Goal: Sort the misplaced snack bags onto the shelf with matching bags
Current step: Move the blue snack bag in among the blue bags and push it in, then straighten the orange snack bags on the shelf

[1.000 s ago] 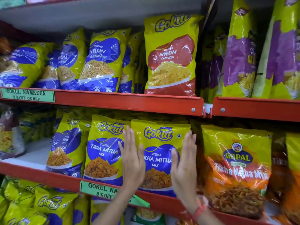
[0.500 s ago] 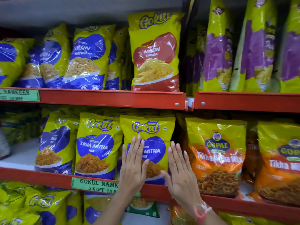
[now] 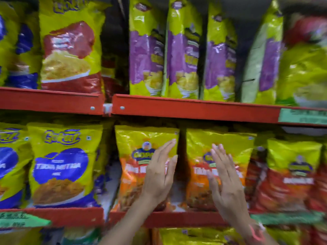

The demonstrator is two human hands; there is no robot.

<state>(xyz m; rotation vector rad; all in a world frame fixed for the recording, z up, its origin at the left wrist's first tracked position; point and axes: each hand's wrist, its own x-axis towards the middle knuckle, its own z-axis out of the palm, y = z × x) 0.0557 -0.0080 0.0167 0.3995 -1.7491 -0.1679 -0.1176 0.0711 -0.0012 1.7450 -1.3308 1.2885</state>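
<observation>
My left hand (image 3: 159,175) is flat and open in front of a yellow-and-orange Gopal bag (image 3: 136,147) on the middle shelf. My right hand (image 3: 224,181) is open too, its fingers over a second Gopal bag (image 3: 230,144) just to the right. Neither hand holds anything. Left of them stands a yellow-and-blue Gokul Tikha Mitha bag (image 3: 62,165). On the upper shelf a yellow-and-red Gokul bag (image 3: 69,55) stands beside blue Gokul bags (image 3: 19,50), and several purple-and-yellow bags (image 3: 182,53) stand to its right. The view is blurred.
Red shelf rails run across, the upper one (image 3: 194,108) and the lower one (image 3: 168,218), with green price labels (image 3: 302,115). A yellow-and-red bag (image 3: 290,174) stands right of the Gopal bags. More bags fill the shelf below (image 3: 191,236).
Both hands and my view have shifted right, from the blue Gokul Tikha Mitha bag to the two orange Gopal bags. The hands stay open and hold nothing.
</observation>
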